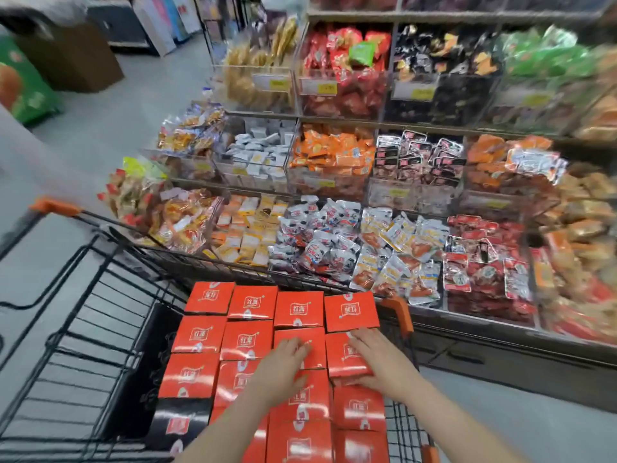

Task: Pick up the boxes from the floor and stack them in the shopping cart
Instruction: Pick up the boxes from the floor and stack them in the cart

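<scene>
Several red boxes with white logos (pixel 248 339) lie packed in rows inside the black wire shopping cart (pixel 100 295). My left hand (pixel 283 364) rests flat, fingers spread, on top of a box in the middle row. My right hand (pixel 374 359) wraps the near side of a red box (pixel 344 354) at the right edge of the stack, thumb under its front edge. That box sits slightly tilted against its neighbours. One black-sided box (pixel 177 424) shows at the cart's lower left.
A tiered display of bagged snacks (pixel 334 162) stands right behind and beside the cart. Orange cart corner guards (pixel 399 312) mark its right rim. Grey floor (pixel 100 121) opens to the left, with a green carton (pixel 23 85) and brown boxes farther back.
</scene>
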Demonstrator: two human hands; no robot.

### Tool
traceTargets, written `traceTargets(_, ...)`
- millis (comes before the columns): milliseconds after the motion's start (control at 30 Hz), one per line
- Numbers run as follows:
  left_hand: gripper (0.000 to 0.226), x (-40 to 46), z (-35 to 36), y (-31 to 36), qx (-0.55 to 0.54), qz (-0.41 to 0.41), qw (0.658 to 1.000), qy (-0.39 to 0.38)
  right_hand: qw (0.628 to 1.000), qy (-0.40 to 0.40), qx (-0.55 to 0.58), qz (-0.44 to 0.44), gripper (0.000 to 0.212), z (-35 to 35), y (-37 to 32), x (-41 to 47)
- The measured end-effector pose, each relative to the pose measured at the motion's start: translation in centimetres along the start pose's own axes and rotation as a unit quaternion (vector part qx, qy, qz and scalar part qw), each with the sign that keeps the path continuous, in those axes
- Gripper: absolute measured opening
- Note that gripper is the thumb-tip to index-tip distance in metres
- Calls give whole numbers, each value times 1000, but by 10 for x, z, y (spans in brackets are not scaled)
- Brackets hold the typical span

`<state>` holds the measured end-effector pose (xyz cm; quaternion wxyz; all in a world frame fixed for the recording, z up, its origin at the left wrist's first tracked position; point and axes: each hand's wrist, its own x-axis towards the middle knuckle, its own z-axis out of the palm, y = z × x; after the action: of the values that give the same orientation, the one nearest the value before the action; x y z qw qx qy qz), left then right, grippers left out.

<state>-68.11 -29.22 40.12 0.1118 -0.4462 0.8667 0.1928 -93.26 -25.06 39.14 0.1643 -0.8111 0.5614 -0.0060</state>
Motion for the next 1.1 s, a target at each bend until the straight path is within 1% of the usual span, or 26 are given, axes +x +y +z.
traceTargets(100, 56, 16, -25, 6, 31, 25, 999, 11, 1000, 5, 0, 29, 73, -19, -2, -8)
traceTargets(233, 46, 51, -71, 40, 46, 93, 993, 58, 993, 40, -5, 108, 68, -52, 15, -40)
traceTargets(367, 45, 86, -106, 111, 57, 179, 978, 87, 974, 128, -34, 185, 61, -87, 43, -110)
traceTargets(467, 46, 100, -121, 181, 93, 253, 957, 110, 946, 170, -44, 273, 56, -110, 55, -180)
traceTargets(533, 48, 99, -125, 235, 121, 301, 936, 139, 920, 199, -47, 334, 53, -120, 59, -233)
traceTargets(600, 49, 89, -121, 295, 119, 362, 911, 158, 892, 222, -46, 390, 54, -123, 59, -294)
traceTargets(700, 51, 66, -103, 389, 113, 433, 881, 154, 846, 251, -44, 468, 57, -118, 52, -391)
traceTargets(800, 51, 28, -78, 485, 82, 498, 848, 159, 800, 251, -24, 545, 66, -109, 37, -494)
traceTargets(900, 52, -13, -51, 576, 58, 556, 814, 158, 757, 262, -6, 598, 72, -94, 21, -591)
traceTargets(1000, 54, -47, -18, 653, 55, 596, 788, 142, 706, 284, 16, 648, 69, -77, 2, -675)
traceTargets(1100, 54, -76, 7, 715, 54, 628, 767, 120, 656, 311, 42, 687, 66, -67, -13, -743)
